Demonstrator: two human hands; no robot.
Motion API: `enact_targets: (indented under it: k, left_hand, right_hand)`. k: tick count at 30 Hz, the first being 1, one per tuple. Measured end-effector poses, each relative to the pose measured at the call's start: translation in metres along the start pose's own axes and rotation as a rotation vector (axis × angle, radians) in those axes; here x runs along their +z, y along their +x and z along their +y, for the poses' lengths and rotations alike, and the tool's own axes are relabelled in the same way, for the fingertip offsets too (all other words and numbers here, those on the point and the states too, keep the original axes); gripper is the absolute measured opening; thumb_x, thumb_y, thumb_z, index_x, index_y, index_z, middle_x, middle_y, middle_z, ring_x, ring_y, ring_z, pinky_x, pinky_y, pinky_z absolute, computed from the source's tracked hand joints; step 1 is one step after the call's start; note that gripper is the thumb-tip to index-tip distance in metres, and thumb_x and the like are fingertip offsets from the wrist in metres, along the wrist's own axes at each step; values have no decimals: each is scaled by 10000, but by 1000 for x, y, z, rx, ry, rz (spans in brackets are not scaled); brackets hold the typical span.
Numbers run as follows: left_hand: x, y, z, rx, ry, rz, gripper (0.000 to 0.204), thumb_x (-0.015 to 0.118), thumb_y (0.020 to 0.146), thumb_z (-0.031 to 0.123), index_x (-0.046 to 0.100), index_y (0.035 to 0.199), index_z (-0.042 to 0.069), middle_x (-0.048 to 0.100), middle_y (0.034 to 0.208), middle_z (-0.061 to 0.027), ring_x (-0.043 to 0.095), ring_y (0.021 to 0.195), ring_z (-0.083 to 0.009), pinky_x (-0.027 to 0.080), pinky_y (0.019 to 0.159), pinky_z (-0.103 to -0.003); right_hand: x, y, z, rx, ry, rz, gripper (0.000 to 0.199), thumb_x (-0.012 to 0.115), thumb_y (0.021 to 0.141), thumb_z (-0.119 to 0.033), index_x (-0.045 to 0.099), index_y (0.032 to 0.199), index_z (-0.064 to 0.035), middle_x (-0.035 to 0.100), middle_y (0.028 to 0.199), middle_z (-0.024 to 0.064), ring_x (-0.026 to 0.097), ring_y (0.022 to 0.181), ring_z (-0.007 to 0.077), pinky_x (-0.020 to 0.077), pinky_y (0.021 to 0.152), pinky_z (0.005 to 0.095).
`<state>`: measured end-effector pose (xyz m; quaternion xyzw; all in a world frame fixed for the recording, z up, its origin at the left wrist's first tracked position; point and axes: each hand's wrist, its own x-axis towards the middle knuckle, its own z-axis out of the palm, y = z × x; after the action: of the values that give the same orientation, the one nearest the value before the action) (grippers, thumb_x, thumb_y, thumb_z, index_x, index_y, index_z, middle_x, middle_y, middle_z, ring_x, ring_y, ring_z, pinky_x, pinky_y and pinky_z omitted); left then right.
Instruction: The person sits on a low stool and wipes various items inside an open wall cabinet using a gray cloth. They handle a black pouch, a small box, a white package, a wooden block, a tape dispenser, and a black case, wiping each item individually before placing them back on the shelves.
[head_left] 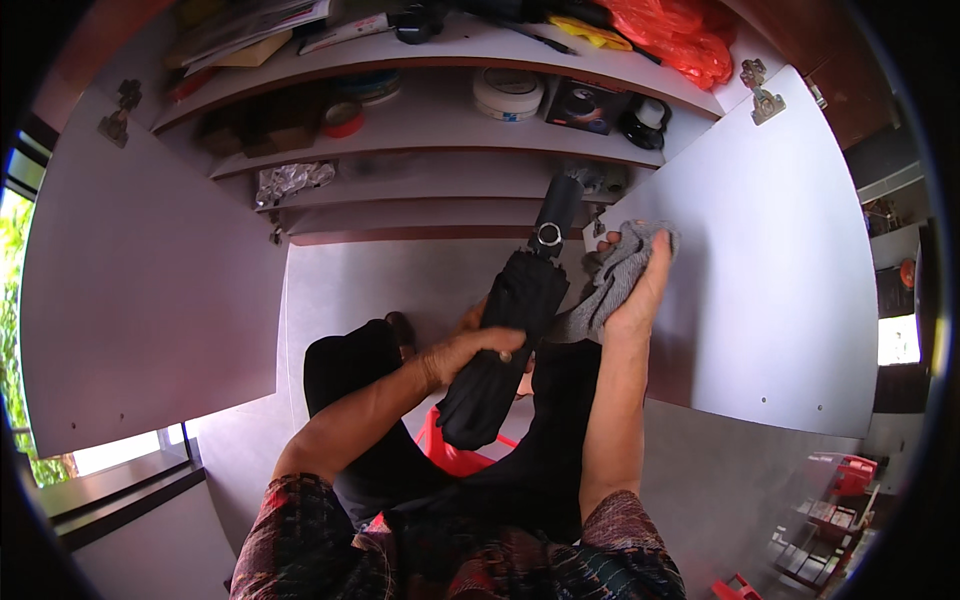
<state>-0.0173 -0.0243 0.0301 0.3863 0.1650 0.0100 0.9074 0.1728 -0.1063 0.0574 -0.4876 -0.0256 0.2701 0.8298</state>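
An open cupboard [450, 215] fills the upper half of the frame, its two grey doors swung wide to the left and right. The left hand [470, 352], near the middle of the frame, is closed around a folded black umbrella [505, 330], gripping it about halfway along; the umbrella runs from lower centre up toward the cupboard, its handle pointing at the lower shelves. The right hand [635, 295], just right of centre, lies flat with fingers together, pressing a grey cloth [615, 275] against the inner face of the right door [760, 270]; the cloth is bunched under the palm and fingertips. On the top shelf, along the upper edge, lie papers and a brown envelope [250, 30] at the left, a dark object in the middle, and a yellow thing [590, 32] beside a crumpled red plastic bag [675, 35] at the right. The shelf below holds brown boxes [265, 120], a red-rimmed roll [343, 118], a round white tin [508, 93], a small black box [585, 105] and a black and white bottle [645, 122]. On the next shelf down, at the left, sits a crinkled silvery packet [290, 180]. Something red [455, 450] shows below the umbrella, between the dark-clad legs.
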Motion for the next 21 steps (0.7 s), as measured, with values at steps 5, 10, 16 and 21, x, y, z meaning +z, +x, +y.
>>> enact_targets:
  k: [5,10,16,21]
  left_hand:
    - [-19,7,-12,-152,-417,31,566,652,766,444,518,1125,28,623,944,-117,633,847,-207,546,701,-341]
    - [-19,0,-14,-117,-476,148,466,621,789,404,555,1090,54,635,933,-100,630,834,-204,533,769,-357]
    - [-11,0,-3,-255,-450,189,548,614,759,432,542,1128,33,616,993,-138,619,848,-249,514,792,-357]
    - [-19,8,-12,-140,-432,263,520,581,769,431,550,1112,41,615,942,-109,614,819,-225,517,753,-357]
  right_hand:
    - [11,-62,26,-417,-513,-528,486,449,821,-373,516,1197,-74,432,1223,141,438,1106,271,325,974,378]
    - [25,-80,47,-832,-1072,-555,355,559,818,-302,571,1150,-179,368,1242,189,349,1143,388,281,980,473]
    - [22,-58,64,-236,-501,-294,473,365,964,-352,380,1287,-6,395,1219,128,407,1127,204,294,985,303]
    - [15,-59,70,235,-414,-311,500,347,955,-418,529,1137,10,582,1040,84,537,950,136,408,855,264]
